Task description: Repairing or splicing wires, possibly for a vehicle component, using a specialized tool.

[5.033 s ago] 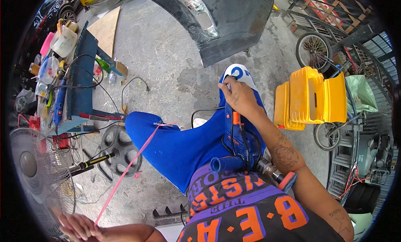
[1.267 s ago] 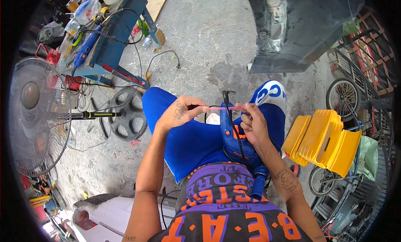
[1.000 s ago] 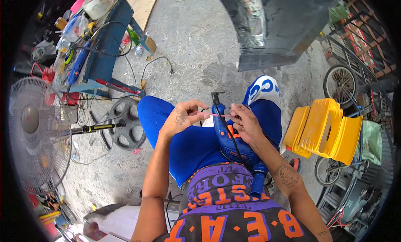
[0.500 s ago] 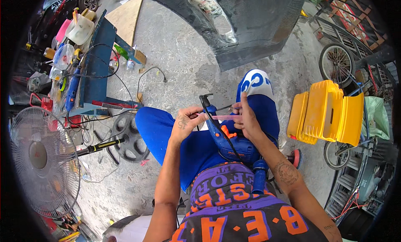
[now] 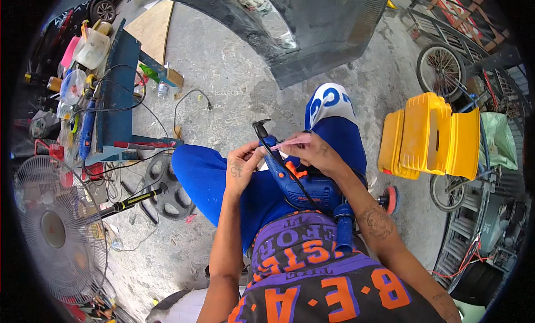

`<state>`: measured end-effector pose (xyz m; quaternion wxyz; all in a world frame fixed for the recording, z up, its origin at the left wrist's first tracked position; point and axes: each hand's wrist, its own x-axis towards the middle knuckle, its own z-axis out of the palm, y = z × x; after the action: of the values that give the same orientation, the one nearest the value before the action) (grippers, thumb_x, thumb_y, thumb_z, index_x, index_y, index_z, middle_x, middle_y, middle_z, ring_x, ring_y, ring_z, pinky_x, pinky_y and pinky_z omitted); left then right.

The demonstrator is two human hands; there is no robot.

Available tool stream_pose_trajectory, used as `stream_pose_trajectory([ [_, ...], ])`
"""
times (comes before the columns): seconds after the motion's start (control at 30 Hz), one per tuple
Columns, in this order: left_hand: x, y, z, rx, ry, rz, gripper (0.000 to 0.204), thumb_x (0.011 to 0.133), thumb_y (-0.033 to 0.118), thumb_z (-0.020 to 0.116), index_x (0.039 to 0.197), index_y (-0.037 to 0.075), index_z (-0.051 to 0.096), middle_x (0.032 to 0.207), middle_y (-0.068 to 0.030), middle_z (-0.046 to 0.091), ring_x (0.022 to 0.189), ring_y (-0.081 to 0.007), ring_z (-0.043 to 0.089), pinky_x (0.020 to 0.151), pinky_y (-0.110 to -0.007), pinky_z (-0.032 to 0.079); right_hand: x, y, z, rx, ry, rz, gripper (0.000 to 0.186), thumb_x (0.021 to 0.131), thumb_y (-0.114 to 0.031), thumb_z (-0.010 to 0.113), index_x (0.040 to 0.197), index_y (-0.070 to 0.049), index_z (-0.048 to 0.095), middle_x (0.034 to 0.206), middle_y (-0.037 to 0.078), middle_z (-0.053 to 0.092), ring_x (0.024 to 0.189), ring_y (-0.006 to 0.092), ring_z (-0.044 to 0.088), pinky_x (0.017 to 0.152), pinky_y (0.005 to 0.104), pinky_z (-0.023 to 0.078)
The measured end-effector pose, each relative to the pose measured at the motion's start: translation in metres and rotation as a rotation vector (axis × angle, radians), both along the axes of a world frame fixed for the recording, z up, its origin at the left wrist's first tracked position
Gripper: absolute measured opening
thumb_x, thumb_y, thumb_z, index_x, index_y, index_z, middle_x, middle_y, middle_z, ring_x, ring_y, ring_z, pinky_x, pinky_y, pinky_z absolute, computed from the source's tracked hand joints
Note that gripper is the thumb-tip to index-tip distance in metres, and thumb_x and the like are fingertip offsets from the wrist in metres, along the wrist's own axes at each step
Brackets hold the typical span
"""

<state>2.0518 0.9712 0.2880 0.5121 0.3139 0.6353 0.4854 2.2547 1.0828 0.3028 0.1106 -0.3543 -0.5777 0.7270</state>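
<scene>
A thin pink strip (image 5: 298, 139) runs between my hands, over the upper end of a blue corded power tool (image 5: 306, 193) lying across my lap. My left hand (image 5: 243, 164) is closed, its fingertips pinching the strip's left end beside the tool's black cord (image 5: 293, 178). My right hand (image 5: 319, 153), bent palm down, closes its fingers on the other part of the strip, close to the left one. An orange trigger (image 5: 295, 171) shows below my hands. A round reddish pad (image 5: 392, 200) sits at the tool's right end. My right fingertips are partly hidden.
A dark car panel (image 5: 323, 33) stands ahead. Yellow plastic cases (image 5: 429, 136) are on the right, near a bicycle wheel (image 5: 441, 72). At left are a fan (image 5: 56, 228), a cluttered blue bench (image 5: 118, 89) and a grey wheel cover (image 5: 173, 186). A loose cord (image 5: 192, 94) lies on the floor.
My right hand has moved left toward my left hand and turned palm down. The pink strip, stretched long between them before, is now bunched short. My view has shifted slightly.
</scene>
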Motion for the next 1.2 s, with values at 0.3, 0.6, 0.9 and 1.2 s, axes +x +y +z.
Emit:
stream_pose_trajectory([
  [0.3, 0.001, -0.001, 0.003, 0.032, 0.025, -0.003, 0.026, 0.091, 0.017, 0.074, 0.108, -0.002, 0.073, 0.071, 0.0065, 0.057, 0.062, -0.0007, 0.045, 0.053, -0.021, 0.034, -0.004, -0.011, -0.019, -0.333, 0.194, -0.286, 0.024, 0.098, -0.024, 0.068, 0.107, -0.003, 0.071, 0.073, -0.007, 0.053, 0.050, -0.0004, 0.033, 0.043, 0.0202, 0.020],
  [0.6, 0.002, -0.008, 0.006, 0.041, 0.182, -0.037, 0.010, 0.091, 0.007, 0.068, 0.097, 0.001, 0.072, 0.071, 0.0061, 0.058, 0.063, -0.0017, 0.047, 0.055, -0.020, 0.035, -0.008, -0.016, -0.020, -0.824, 0.414, -0.438, 0.008, 0.099, -0.015, 0.063, 0.103, -0.009, 0.059, 0.083, -0.003, 0.061, 0.049, 0.0008, 0.032, 0.041, 0.0186, 0.023],
  [0.9, -0.032, -0.001, 0.018, 0.006, 0.025, -0.291, 0.029, 0.089, 0.014, 0.072, 0.114, 0.000, 0.071, 0.073, 0.0066, 0.060, 0.063, -0.0024, 0.048, 0.056, -0.021, 0.037, -0.002, -0.016, -0.028, -0.821, 0.358, -0.221, 0.017, 0.103, -0.023, 0.059, 0.103, -0.006, 0.056, 0.088, 0.000, 0.058, 0.050, 0.0002, 0.032, 0.041, 0.0184, 0.023],
  [1.2, -0.057, 0.001, 0.034, 0.052, 0.223, -0.428, 0.010, 0.091, 0.007, 0.073, 0.098, 0.000, 0.073, 0.081, 0.0004, 0.068, 0.072, -0.0045, 0.055, 0.065, -0.023, 0.043, -0.014, -0.024, -0.015, -0.643, 0.282, -0.177, 0.019, 0.101, -0.022, 0.063, 0.102, -0.004, 0.058, 0.085, 0.000, 0.059, 0.048, -0.0004, 0.031, 0.041, 0.0195, 0.021],
])
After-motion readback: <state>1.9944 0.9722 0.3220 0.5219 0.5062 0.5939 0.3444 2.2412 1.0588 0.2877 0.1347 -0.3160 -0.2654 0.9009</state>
